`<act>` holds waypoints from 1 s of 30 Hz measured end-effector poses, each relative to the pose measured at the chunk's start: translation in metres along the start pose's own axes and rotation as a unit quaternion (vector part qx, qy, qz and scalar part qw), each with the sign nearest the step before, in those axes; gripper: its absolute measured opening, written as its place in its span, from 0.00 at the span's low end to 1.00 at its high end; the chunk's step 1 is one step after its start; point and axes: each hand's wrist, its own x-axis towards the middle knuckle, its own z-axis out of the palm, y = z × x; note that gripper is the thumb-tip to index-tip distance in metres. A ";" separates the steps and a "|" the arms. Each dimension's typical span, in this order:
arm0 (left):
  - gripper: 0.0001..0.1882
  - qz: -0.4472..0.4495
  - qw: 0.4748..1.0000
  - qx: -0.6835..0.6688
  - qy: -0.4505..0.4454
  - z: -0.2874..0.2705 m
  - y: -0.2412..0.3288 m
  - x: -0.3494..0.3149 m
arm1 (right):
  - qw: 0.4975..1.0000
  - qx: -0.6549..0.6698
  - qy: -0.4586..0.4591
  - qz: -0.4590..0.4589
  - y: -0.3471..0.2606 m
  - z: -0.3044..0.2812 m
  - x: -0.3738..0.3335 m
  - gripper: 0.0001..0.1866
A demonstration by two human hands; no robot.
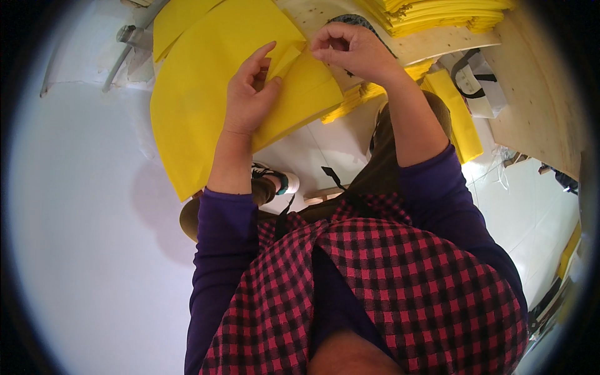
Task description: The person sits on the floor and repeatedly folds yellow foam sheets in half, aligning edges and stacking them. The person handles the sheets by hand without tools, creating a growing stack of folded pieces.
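Note:
A large yellow cloth-like sheet [206,106] drapes over the work surface and hangs down toward my left knee. My left hand [250,97] is over it, forefinger stretched out and thumb apart. A small raised yellow fold [284,62] stands just beyond that thumb; I see no grip on it. To the right, at the sheet's edge, my right hand [353,50] is curled with thumb and forefinger drawn together. Whatever may be between those fingertips is too small to make out. A dark patterned object [356,22] lies partly hidden behind this hand.
Stacked yellow sheets [444,15] lie on the wooden tabletop [431,47] at the far right. Below it are more yellow pieces [459,119] and a white box-like object [487,87] with a black strap. A metal fitting [134,37] stands at the far left.

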 end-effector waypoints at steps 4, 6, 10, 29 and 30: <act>0.30 0.001 1.000 0.022 0.013 -0.002 -0.002 0.000 | 0.995 -0.041 -0.086 -0.035 0.001 -0.009 -0.006 0.08; 0.30 0.007 1.000 0.009 0.005 -0.003 -0.003 0.000 | 0.991 -0.062 -0.106 -0.046 0.003 -0.008 -0.006 0.07; 0.30 0.007 0.999 0.044 0.002 -0.005 -0.004 0.000 | 0.989 -0.087 -0.118 -0.017 0.006 -0.005 -0.004 0.05; 0.31 0.032 0.995 0.095 -0.029 -0.001 0.001 0.001 | 0.988 -0.073 0.078 -0.108 -0.003 0.020 0.009 0.08; 0.30 0.015 0.997 0.070 -0.023 0.000 0.000 0.001 | 0.987 -0.061 0.092 -0.118 -0.004 0.019 0.007 0.08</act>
